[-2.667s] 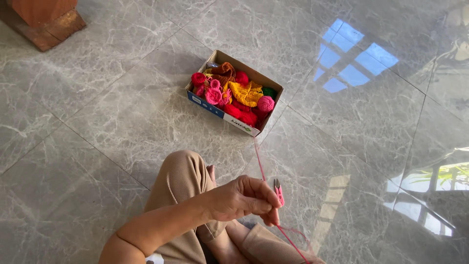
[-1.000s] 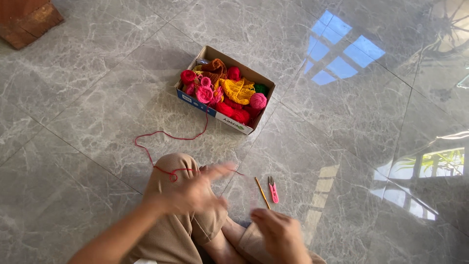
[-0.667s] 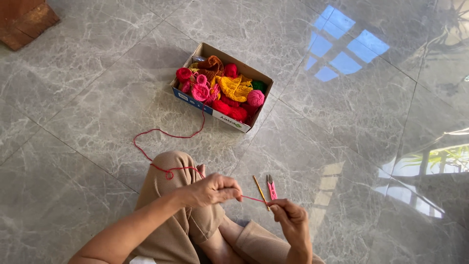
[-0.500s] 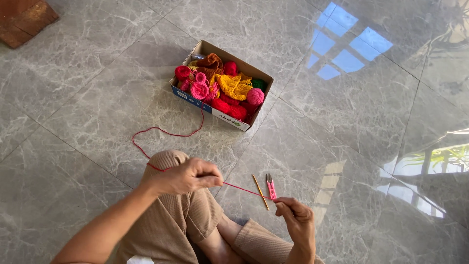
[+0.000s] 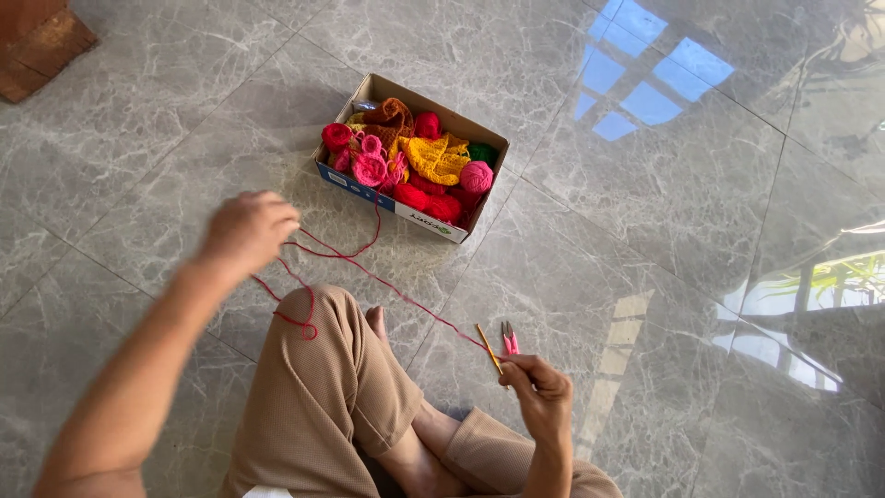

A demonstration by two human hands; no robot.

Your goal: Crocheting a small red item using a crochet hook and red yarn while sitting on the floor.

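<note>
yarn [image 5: 387, 281]: one red strand, stretched slantwise between both hands
left hand [image 5: 247, 231]: pinching yarn
right hand [image 5: 539, 392]: clamped on one hook [image 5: 488, 348]
box [image 5: 369, 92]: one

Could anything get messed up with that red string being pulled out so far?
Maybe. The red yarn runs taut between the left hand and right hand, and a slack loop lies over the knee, so it might tangle or snag there. Pulling could also tug on the cardboard box, where the strand leads in. The pink scissors on the floor lie close to the strand.
</note>
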